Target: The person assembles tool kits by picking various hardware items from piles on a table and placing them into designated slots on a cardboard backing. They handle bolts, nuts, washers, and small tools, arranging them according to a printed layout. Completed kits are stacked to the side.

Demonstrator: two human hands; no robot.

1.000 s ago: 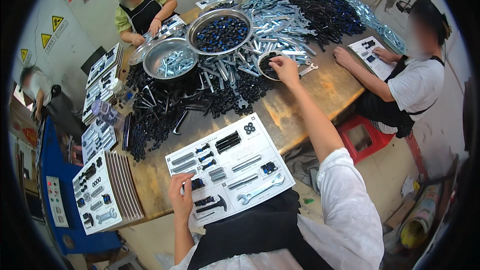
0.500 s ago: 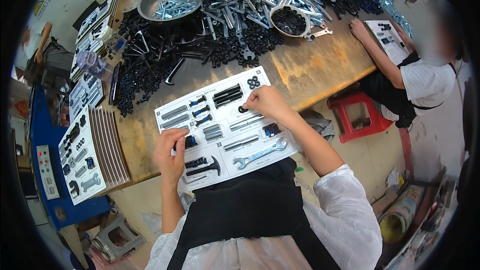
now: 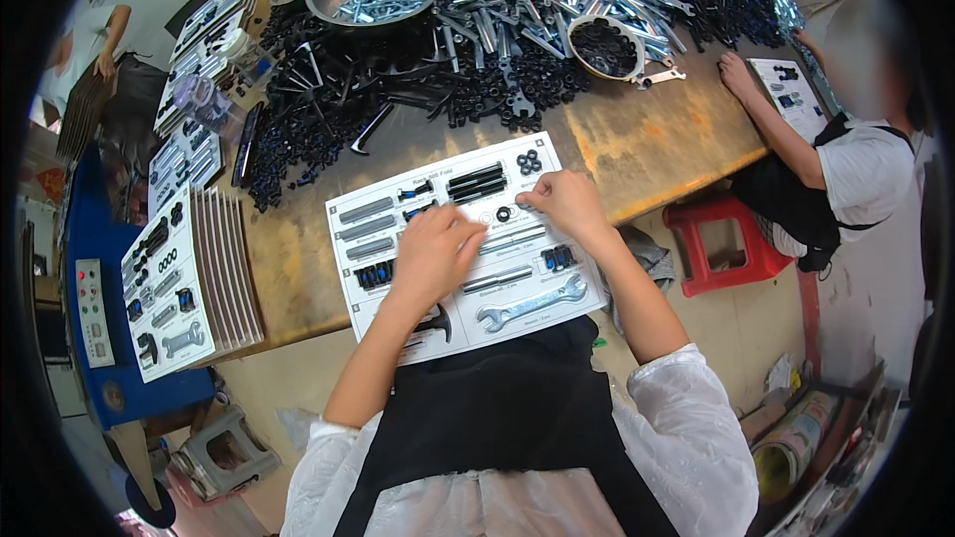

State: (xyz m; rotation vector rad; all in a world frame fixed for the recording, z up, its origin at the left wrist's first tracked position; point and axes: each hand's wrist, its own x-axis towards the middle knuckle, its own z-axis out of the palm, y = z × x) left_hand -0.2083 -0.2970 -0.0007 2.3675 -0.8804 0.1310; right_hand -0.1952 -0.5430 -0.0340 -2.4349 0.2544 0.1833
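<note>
A white card point(image 3: 463, 303) with printed outlines lies before me, overhanging the table's front edge. My left hand point(image 3: 433, 254) hovers over its middle, fingers bent and close together; whatever they hold is hidden. My right hand point(image 3: 572, 204) pinches at the upper right, beside a black ring point(image 3: 503, 214) lying on the card; I cannot make out anything in the pinch. Also on the card are grey tubes point(image 3: 366, 210), long black bolts point(image 3: 477, 182), small black nuts point(image 3: 529, 161), short black bolts point(image 3: 559, 258), a silver wrench point(image 3: 532, 304) and a black hammer-shaped part point(image 3: 438, 322), partly hidden by my left hand.
Piles of black hardware point(image 3: 323, 89) and silver wrenches point(image 3: 512, 94) cover the far table around metal bowls point(image 3: 343, 15). A stack of filled cards point(image 3: 209, 268) stands left. At right, a person point(image 3: 856, 169) works beside a red stool point(image 3: 701, 254).
My left hand has moved right and up from the card's left side to its middle. My right hand has drawn slightly away from the black ring. The view has shifted a little.
</note>
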